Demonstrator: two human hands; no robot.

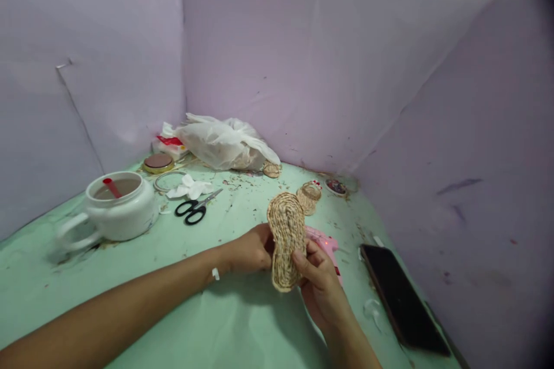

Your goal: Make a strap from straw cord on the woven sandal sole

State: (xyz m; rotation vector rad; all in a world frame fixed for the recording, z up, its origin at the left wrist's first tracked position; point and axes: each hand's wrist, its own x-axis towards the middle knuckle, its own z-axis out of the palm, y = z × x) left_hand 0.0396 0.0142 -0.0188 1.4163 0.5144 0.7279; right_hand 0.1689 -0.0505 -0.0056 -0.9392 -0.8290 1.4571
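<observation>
My right hand (319,277) is closed on a woven straw shoe sole (286,236), with the thumb on its near face. The sole stands nearly upright above the table. Just behind its left edge is my left hand (253,249), with curled fingers; the sole hides the fingertips and whatever they may hold. Partly covered by my right hand, a pink device (322,240) with a small red light looks like a glue gun. Farther back lies a small woven straw piece (309,197) with red bits at its top.
On the left are a white mug (125,216) with a red stick in it and black-handled scissors (197,207). A white plastic bag (225,141) and a round tin (158,163) sit along the back wall. At right lies a dark phone (402,300) beside the wall.
</observation>
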